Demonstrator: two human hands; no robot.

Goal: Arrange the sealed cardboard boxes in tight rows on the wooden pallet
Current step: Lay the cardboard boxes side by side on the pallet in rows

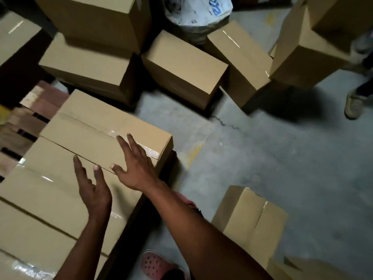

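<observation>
The boxes [96,128] in front of you are plain brown cardboard with sharp edges, and each is sealed by a strip of shiny clear tape along the top seam. They lie side by side in a row on the pallet [26,118], with almost no gap between them. The pallet is made of rough wooden slats and shows only at the left. Your right hand [135,166] is over the far box near its right edge, with the fingers [132,142] straight and spread wide; it seems to touch the top, but the blur makes this unsure. Your left hand [92,190] is above the next box [50,178], palm turned inward, fingers straight and a little apart, holding nothing. More boxes [181,67] stand on the grey concrete floor [262,158].
</observation>
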